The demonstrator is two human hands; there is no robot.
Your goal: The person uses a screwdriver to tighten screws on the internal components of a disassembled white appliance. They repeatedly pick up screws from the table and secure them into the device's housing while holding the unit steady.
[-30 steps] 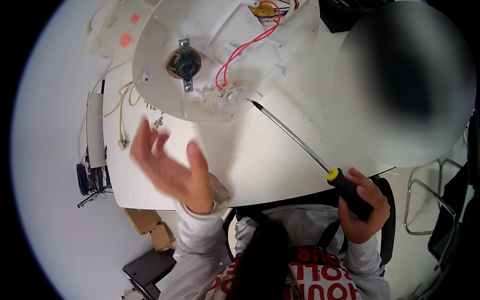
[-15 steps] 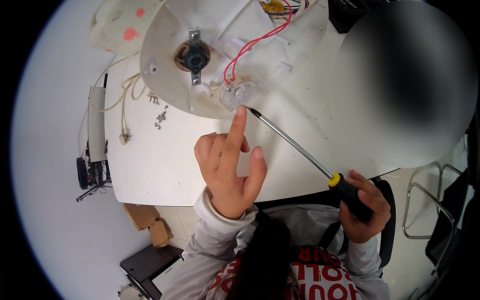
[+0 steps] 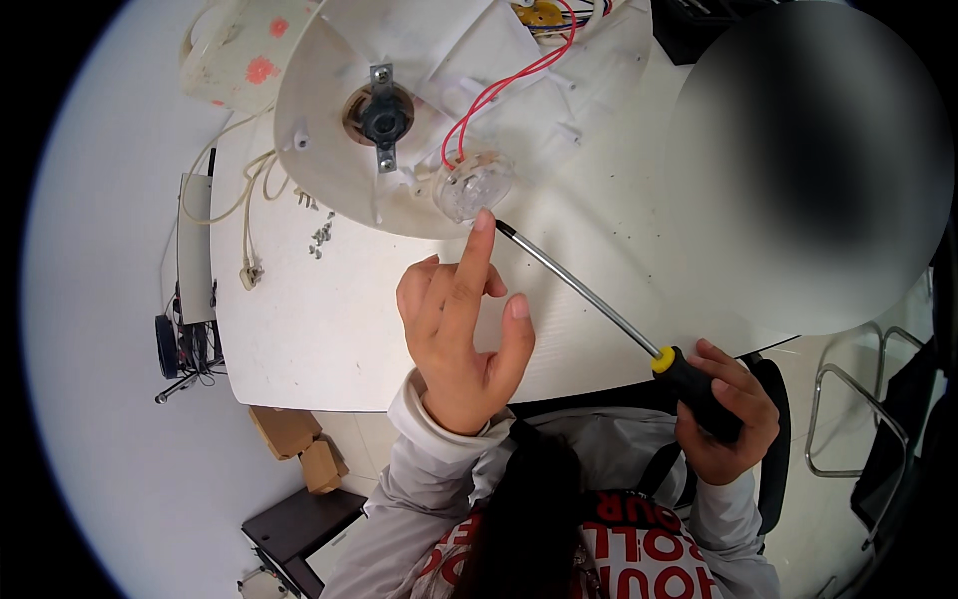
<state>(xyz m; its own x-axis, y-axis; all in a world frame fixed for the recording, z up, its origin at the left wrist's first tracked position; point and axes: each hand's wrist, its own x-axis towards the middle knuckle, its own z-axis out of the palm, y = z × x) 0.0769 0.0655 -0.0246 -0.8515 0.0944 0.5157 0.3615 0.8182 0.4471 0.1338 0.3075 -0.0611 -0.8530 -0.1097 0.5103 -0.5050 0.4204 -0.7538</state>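
Note:
My right hand [image 3: 726, 411] is wrapped round the black and yellow handle of a screwdriver [image 3: 589, 293]. Its long shaft slants up to the left, and the dark tip ends just beside the left index fingertip. My left hand [image 3: 461, 324] points that index finger at the lower edge of a clear plastic lamp piece [image 3: 477, 188], seemingly touching it. The thumb stands apart, the other fingers are partly bent, and nothing shows in the palm. Two red wires [image 3: 504, 82] run from the lamp piece into a white plastic housing [image 3: 324, 180]. Whether a screw sits at the tip is hard to make out.
Inside the housing a round dark speaker-like part [image 3: 384, 119] sits under a metal bracket. Several loose screws [image 3: 319, 240] and a beige cable with a plug [image 3: 249, 275] lie to its left on the white table [image 3: 309, 339]. A blurred round shape [image 3: 813, 170] covers the right side.
The housing and lamp piece have shifted slightly left. The screwdriver has followed a little to the left, its tip slightly lower. My left index finger stays at the lamp piece's edge.

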